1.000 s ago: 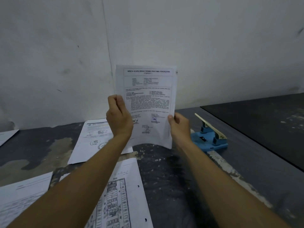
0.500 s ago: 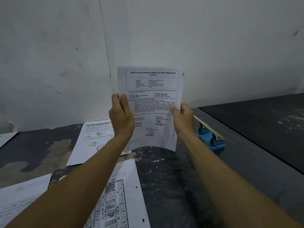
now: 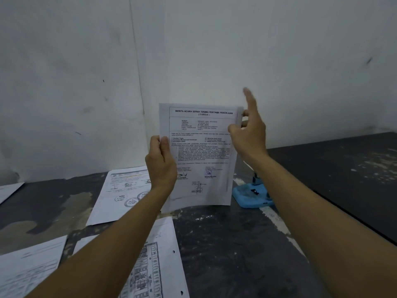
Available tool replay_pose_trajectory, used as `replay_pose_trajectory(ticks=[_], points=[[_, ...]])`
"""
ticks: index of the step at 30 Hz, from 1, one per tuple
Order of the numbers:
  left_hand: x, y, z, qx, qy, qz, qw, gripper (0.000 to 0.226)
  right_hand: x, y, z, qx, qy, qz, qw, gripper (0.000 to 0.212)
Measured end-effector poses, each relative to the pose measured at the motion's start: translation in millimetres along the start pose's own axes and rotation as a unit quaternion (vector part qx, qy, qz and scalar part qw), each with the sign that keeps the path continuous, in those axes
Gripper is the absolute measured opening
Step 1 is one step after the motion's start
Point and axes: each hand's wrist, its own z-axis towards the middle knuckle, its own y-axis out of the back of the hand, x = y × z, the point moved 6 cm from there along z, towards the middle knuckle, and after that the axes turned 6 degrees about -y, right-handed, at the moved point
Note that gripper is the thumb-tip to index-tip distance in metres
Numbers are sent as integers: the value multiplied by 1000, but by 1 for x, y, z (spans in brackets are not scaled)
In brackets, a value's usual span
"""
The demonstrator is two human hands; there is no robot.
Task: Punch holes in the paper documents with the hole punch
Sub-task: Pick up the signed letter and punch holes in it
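I hold a printed paper document upright in front of the wall, above the dark table. My left hand grips its left edge near the middle. My right hand is at the upper right edge, thumb on the front and fingers behind the sheet, with the index finger pointing up and blurred. The blue hole punch stands on the table just right of the document's lower corner, partly hidden by the sheet and my right forearm.
Other sheets lie on the table: a stamped one behind my left arm, a floor-plan sheet with punched holes near me, and two more at the left. A black raised surface runs along the right.
My right hand has slid from the document's lower right edge up to its upper right edge, and its index finger has lifted. My left hand keeps its grip on the left edge.
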Motion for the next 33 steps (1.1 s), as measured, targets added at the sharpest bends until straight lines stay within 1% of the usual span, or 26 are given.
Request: replay_pose_trajectory(ticks=[2, 4, 8, 10, 12, 15, 18, 20, 22, 26, 29, 33], points=[[-1, 0, -1, 7, 5, 0, 1000, 29, 3, 1, 2, 18, 11, -43, 999, 63], [0, 1, -2, 9, 11, 2, 1000, 30, 2, 2, 1, 21, 8, -49, 999, 58], [0, 2, -4, 12, 7, 6, 1000, 30, -6, 1, -3, 73, -12, -19, 997, 66], [-1, 1, -4, 12, 13, 6, 1000, 30, -14, 0, -3, 74, -51, 7, 996, 74], [-3, 1, -3, 9, 17, -2, 1000, 28, -24, -2, -3, 72, -105, 45, 991, 75], [-7, 3, 2, 4, 14, -5, 1000, 28, -38, -6, -3, 92, -153, 70, 981, 56], [-8, 5, 8, -4, 17, -7, 1000, 29, -46, -11, -9, 110, -160, 81, 977, 27], [-8, 3, 8, 2, 20, -7, 1000, 28, -54, -17, -14, 117, -181, 102, 971, 18], [-8, 0, 5, 11, 27, -4, 1000, 28, -60, -21, -16, 115, -197, 106, 968, 16], [-4, -2, 5, 25, 33, -5, 999, 32, -63, -19, -14, 98, -200, 116, 968, 14], [4, -5, 10, 57, 36, 0, 998, 39, -60, -14, -8, 94, -201, 127, 967, 15], [19, -8, 18, 89, 46, 33, 994, 41, -60, -9, -4, 104, -198, 105, 969, 15]])
